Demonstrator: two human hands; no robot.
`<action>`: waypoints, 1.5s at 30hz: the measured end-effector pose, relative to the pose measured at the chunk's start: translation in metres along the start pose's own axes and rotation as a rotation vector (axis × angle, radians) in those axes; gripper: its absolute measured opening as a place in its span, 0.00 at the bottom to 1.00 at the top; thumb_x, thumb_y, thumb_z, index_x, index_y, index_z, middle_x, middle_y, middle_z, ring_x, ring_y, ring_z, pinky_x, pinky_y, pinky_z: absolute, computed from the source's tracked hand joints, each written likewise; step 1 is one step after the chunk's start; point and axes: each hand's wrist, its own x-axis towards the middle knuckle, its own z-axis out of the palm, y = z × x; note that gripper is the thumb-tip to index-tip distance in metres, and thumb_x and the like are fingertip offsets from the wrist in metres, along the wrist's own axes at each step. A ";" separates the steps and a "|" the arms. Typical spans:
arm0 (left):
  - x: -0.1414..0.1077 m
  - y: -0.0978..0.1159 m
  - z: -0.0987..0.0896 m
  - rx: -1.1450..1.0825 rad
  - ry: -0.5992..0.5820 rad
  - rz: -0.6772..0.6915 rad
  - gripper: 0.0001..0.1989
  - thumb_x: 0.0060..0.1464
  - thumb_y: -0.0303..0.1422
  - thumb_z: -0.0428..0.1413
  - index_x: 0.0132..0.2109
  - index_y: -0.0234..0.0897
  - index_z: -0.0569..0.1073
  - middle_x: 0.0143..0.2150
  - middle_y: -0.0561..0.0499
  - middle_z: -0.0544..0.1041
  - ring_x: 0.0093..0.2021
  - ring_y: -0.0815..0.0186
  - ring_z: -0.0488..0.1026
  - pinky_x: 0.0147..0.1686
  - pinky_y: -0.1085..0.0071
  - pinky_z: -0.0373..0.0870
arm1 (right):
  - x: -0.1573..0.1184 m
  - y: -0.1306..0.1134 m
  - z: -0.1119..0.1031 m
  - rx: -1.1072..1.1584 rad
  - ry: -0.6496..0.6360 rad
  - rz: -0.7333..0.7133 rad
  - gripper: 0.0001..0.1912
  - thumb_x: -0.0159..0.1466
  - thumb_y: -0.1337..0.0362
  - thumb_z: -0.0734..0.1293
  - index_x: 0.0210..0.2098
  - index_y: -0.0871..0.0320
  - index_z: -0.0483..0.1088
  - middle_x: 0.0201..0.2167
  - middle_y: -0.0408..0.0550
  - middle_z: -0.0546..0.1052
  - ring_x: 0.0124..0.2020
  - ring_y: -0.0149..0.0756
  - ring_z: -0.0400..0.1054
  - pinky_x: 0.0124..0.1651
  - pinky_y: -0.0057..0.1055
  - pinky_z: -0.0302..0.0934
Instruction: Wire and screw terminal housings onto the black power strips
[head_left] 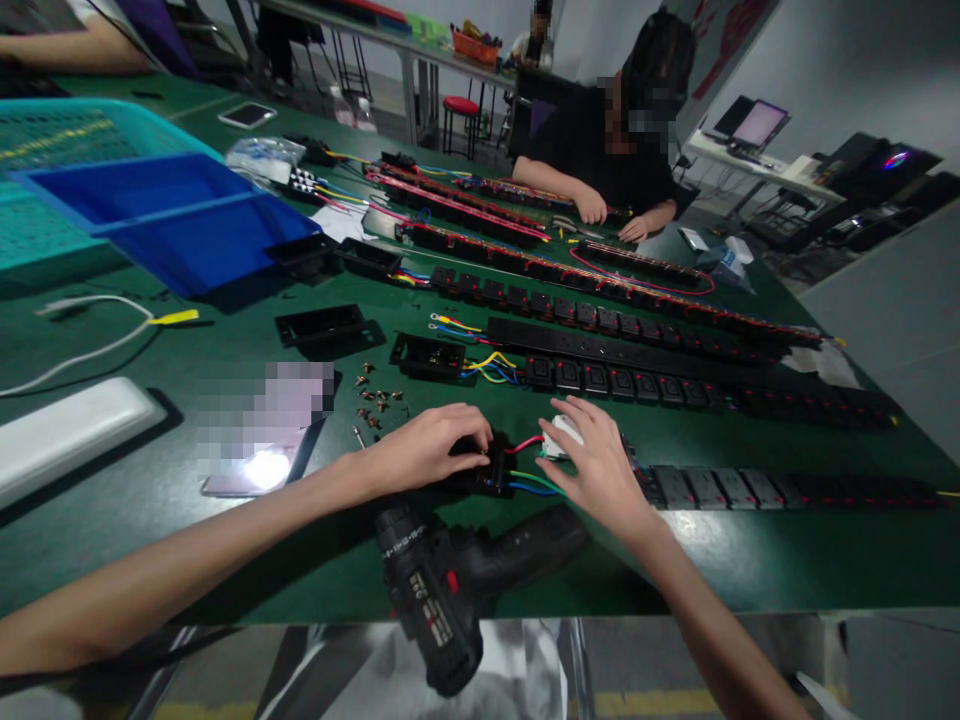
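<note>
The left hand (424, 450) curled over a black socket housing (496, 480) and the right hand (600, 470) over a white connector (564, 431), both on the green workbench (787, 560); neither grip could be clearly told.

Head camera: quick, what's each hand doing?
Left hand: closed on a black plastic socket housing.
Right hand: fingers spread over a white plastic piece; grip unclear.

Wired black socket housing (498, 476), mostly hidden
</note>
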 end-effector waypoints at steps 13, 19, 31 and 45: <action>-0.033 0.003 -0.008 -0.041 0.005 0.021 0.07 0.63 0.35 0.55 0.39 0.37 0.70 0.38 0.49 0.74 0.41 0.65 0.69 0.41 0.70 0.65 | 0.018 -0.028 0.015 0.336 -0.315 0.027 0.04 0.66 0.68 0.66 0.39 0.57 0.74 0.39 0.49 0.77 0.44 0.40 0.69 0.47 0.36 0.63; -0.030 0.003 -0.006 -0.096 0.015 -0.005 0.08 0.62 0.36 0.56 0.37 0.36 0.70 0.37 0.49 0.74 0.40 0.65 0.69 0.41 0.70 0.64 | 0.016 -0.025 0.016 0.432 -0.299 0.055 0.03 0.67 0.69 0.64 0.37 0.57 0.70 0.37 0.46 0.74 0.40 0.36 0.67 0.43 0.32 0.61; -0.027 0.005 0.002 -0.034 0.041 -0.018 0.05 0.63 0.33 0.55 0.44 0.38 0.74 0.40 0.49 0.74 0.43 0.64 0.68 0.43 0.68 0.65 | 0.018 -0.023 0.019 0.590 -0.272 0.071 0.04 0.66 0.69 0.65 0.35 0.56 0.69 0.36 0.46 0.74 0.39 0.35 0.66 0.43 0.32 0.59; -0.016 0.003 0.000 0.141 -0.118 0.093 0.12 0.65 0.33 0.51 0.51 0.43 0.77 0.41 0.47 0.72 0.42 0.64 0.66 0.41 0.70 0.64 | 0.015 -0.023 0.029 0.726 -0.216 0.178 0.04 0.62 0.72 0.68 0.32 0.57 0.74 0.31 0.45 0.76 0.34 0.33 0.70 0.38 0.29 0.63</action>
